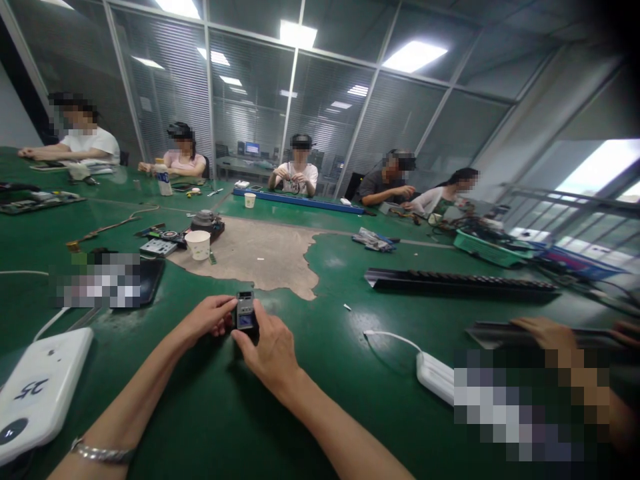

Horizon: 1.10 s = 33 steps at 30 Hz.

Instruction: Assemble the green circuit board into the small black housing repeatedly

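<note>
Close in front of me on the green table (210, 413), both hands are on a small dark grey metal block (245, 308) with square openings and a bluish front face. It could be a port connector, but its exact kind is too small to tell. My left hand (210, 317) pinches its left side with thumb and fingers, some of them curled out of sight. From the right, my right hand (273, 343) grips it, the thumb low by the front edge and the index finger along the side. A metal bracelet (103, 453) circles my left wrist.
White power banks (45, 387) lie left and right, one cabled. A paper cup (199, 245) stands by circuit parts (159, 247) on a bare patch. Long black rails (460, 283) and a green basket (493, 248) are at right. A co-worker's hand (547, 333) rests there; several people sit opposite.
</note>
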Motion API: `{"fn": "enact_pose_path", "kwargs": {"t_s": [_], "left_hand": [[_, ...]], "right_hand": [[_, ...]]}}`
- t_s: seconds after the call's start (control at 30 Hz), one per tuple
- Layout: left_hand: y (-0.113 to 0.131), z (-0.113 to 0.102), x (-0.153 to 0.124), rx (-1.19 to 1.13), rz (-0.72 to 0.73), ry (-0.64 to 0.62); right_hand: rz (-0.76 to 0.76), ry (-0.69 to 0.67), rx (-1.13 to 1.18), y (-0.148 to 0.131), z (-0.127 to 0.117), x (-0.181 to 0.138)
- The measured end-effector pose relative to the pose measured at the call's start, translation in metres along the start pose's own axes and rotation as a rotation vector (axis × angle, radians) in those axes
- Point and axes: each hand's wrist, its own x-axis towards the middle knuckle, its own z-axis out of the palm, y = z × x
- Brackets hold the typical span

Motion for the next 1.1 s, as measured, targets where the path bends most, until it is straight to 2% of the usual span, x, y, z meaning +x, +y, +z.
{"fn": "enact_pose_path", "kwargs": {"t_s": [0.33,0.47,0.63,0.73,0.87,0.97,1.1], "left_hand": [[0.0,0.001,-0.001,-0.12,-0.049,-0.028],[-0.003,0.001,0.001,-0.187,-0.078,-0.005],[-0.004,0.0,0.002,-0.153,-0.081,-0.011],[-0.003,-0.001,0.001,-0.123,-0.055,-0.016],[-0.005,-0.002,0.003,-0.086,-0.071,-0.015],[-0.008,-0.003,0.005,-0.062,-0.07,-0.021],[-0.008,-0.004,0.004,-0.055,-0.073,-0.032]], "right_hand": [[0.01,-0.005,-0.097,-0.004,0.009,0.004],[0.005,0.034,-0.083,-0.009,0.002,0.009],[0.058,0.101,-0.029,-0.01,-0.019,0.021],[0.073,0.144,-0.021,0.003,-0.033,0.025],[0.084,0.159,-0.099,0.035,-0.045,0.016],[0.123,0.132,-0.165,0.057,-0.047,0.001],[0.142,0.094,-0.195,0.07,-0.044,-0.017]]}}
